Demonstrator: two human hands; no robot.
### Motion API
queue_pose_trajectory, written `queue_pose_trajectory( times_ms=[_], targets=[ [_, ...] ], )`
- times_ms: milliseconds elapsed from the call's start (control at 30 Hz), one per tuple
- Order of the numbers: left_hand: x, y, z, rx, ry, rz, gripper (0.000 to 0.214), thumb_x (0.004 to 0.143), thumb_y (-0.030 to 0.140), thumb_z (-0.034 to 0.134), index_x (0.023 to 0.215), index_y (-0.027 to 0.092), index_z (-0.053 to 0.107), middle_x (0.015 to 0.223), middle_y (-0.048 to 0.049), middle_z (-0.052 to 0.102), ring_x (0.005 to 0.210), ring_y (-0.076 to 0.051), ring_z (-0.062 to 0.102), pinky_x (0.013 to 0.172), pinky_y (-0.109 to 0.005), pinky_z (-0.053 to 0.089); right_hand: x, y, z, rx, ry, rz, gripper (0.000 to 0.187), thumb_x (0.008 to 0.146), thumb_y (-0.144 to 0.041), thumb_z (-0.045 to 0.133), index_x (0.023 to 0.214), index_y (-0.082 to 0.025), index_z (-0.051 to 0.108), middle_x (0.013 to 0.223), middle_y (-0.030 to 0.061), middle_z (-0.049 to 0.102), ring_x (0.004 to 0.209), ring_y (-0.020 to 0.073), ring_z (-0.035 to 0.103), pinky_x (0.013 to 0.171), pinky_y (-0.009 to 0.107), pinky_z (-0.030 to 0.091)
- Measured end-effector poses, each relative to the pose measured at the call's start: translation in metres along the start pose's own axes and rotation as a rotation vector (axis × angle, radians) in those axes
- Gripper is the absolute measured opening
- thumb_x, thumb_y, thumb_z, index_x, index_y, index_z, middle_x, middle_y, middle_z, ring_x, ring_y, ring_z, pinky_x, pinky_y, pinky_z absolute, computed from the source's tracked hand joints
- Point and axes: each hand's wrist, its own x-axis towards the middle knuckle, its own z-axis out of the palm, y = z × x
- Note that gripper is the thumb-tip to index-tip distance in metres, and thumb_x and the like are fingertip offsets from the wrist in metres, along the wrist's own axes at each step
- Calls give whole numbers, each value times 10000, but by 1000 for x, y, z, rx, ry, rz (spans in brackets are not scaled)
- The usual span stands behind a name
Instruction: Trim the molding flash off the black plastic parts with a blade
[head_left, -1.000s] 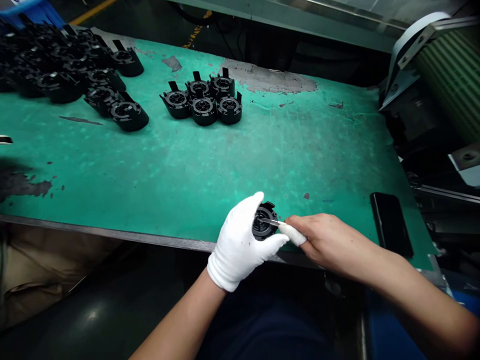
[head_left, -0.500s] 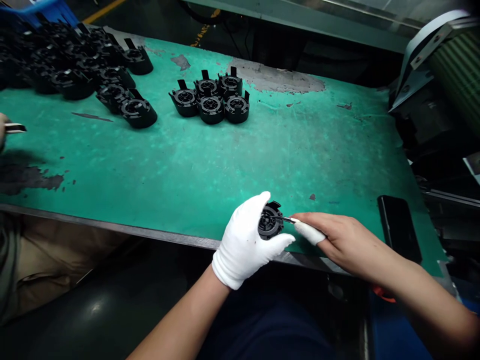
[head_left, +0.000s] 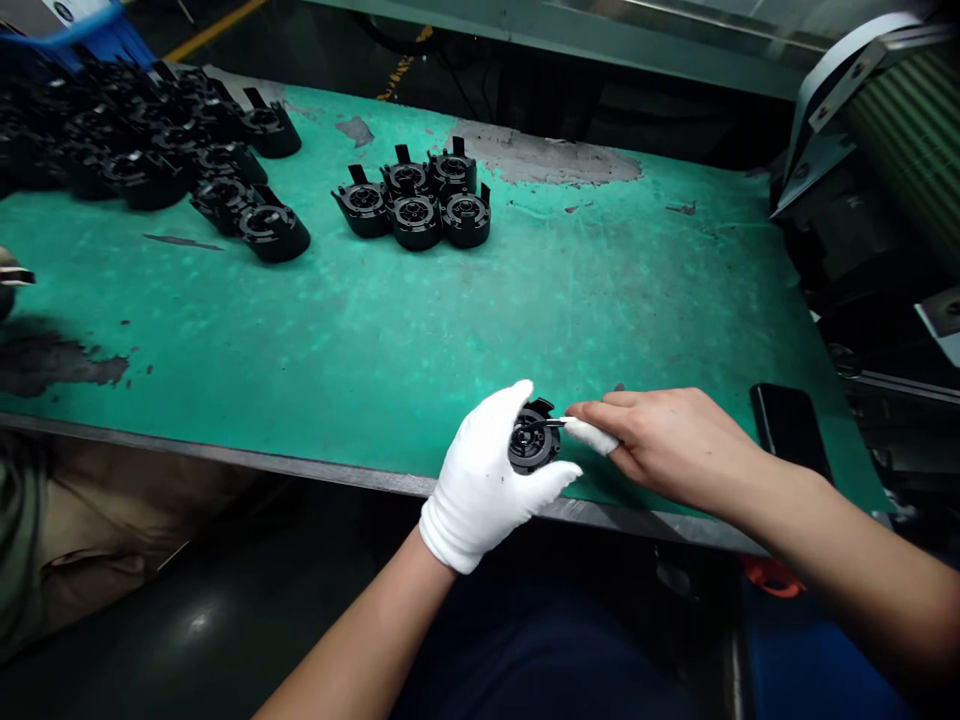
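My left hand (head_left: pixel 480 470), in a white glove, curls round a round black plastic housing (head_left: pixel 534 455) at the table's near edge. The housing's ringed face points up, and a tab rises from its far side. My right hand (head_left: pixel 649 430) is bare except for a white cover on the thumb. Pinched in its fingers is a slim tool with a thin, dark, slightly curved tip (head_left: pixel 546 424). That tip reaches over the housing's inner face; whether it touches is too small to tell. Most of the tool's handle is hidden by the fingers.
Several similar black housings (head_left: pixel 414 212) stand grouped mid-table, with a larger cluster (head_left: pixel 142 150) at far left near a blue bin (head_left: pixel 112 45). A black phone-like object (head_left: pixel 791 430) lies right of my right hand. At the left edge, another person's hand (head_left: pixel 9 268) shows partly.
My right hand has turned and shifted slightly left and up, bringing the tool farther over the housing. My left hand keeps its hold. The whole view has shifted a little.
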Motion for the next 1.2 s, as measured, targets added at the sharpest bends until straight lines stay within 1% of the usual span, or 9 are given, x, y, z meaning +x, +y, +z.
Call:
queue_pose_trajectory(
  times_ms=[100,167,300,467,600,800,967,1100,1200],
  targets=[
    [0,0,0,1,7,2,895,763,576,792,1460,169,406,1424,-155,559,1343,-276,542,1171,-461,463,5,3,-5,-41,-8,-21,433,909,-200,494,1289,-353,635,957,-24,748,773,233,725,493,307,255],
    [0,0,0,-1,10,2,891,763,573,794,1457,168,410,1418,-154,564,1340,-276,545,1171,-458,464,7,5,-7,-31,-15,-32,460,884,-178,501,1285,-356,637,960,-22,752,762,226,722,493,302,243],
    [1,0,0,-6,11,12,895,754,579,798,1451,163,421,1407,-156,571,1333,-279,552,1168,-454,467,5,9,-7,77,-40,-49,399,908,-191,507,1240,-344,668,1002,4,772,800,227,723,544,282,344],
    [0,1,0,-2,22,3,892,750,589,795,1443,159,435,1403,-155,577,1319,-273,563,1163,-444,473,-11,1,3,265,-88,-27,310,922,-187,511,1130,-316,701,918,12,785,772,228,729,613,276,440],
    [0,1,0,-4,27,7,866,763,580,787,1437,154,446,1429,-156,562,1341,-272,545,1172,-441,465,-28,-12,18,388,-137,1,335,940,-174,448,1157,-307,665,1045,14,781,879,245,744,692,313,504],
    [1,1,0,-19,2,-27,852,772,566,781,1443,170,438,1418,-148,568,1330,-275,556,1169,-453,469,-39,-18,32,457,33,89,404,961,-220,414,1305,-307,608,1279,35,717,1041,271,722,794,375,549],
    [1,3,0,8,-17,-42,869,758,583,786,1443,177,439,1431,-152,559,1338,-284,548,1172,-471,463,-36,-33,34,429,-57,129,456,912,-127,431,1327,-239,584,1202,87,738,1028,282,722,821,373,534],
    [3,2,1,23,-30,-72,845,776,548,781,1452,188,425,1442,-144,550,1341,-277,546,1176,-472,458,-32,-35,24,440,-123,118,430,835,-63,460,1186,-235,640,1051,65,763,938,283,731,734,337,495],
    [4,3,1,27,-16,-115,868,750,573,799,1445,201,436,1433,-138,561,1325,-287,560,1167,-483,466,-34,-35,25,621,-60,127,347,878,-105,465,1136,-252,645,991,38,758,888,249,713,733,319,470]
  ],
)
